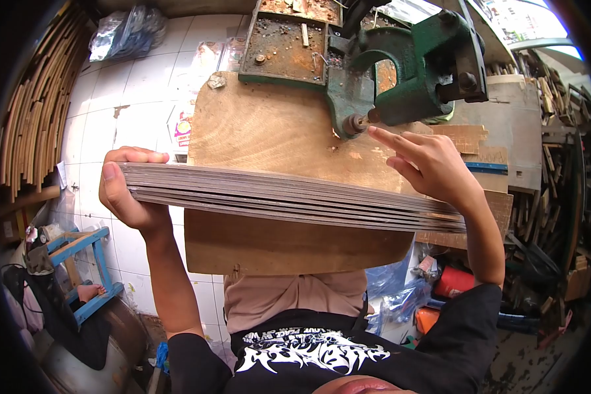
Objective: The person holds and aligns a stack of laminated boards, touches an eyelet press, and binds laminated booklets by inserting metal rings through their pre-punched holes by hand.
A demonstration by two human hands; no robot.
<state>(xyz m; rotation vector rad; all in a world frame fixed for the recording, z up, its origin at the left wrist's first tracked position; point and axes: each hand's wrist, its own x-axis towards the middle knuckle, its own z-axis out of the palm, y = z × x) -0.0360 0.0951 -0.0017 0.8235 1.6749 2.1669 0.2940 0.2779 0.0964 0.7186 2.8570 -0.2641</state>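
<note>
A stack of thin grey-brown flat sheets (289,197) lies edge-on across a wooden board (256,131), with narrow gaps between some of the sheets. At its left end my left hand (128,190) is closed around the stack, thumb on the near side. My right hand (433,161) is open beyond the stack's right end, its fingers stretched toward the round lower die (354,125) of a green hand press (407,92). The index fingertip is beside the die; whether it touches cannot be made out. My right wrist is close to the stack's right end.
A metal tray (285,49) with small loose parts is joined to the press. Long wooden strips (43,105) lean at the left, above a blue frame (95,269). Piled wood pieces (558,197) fill the right side. Plastic bags (400,302) lie below the board.
</note>
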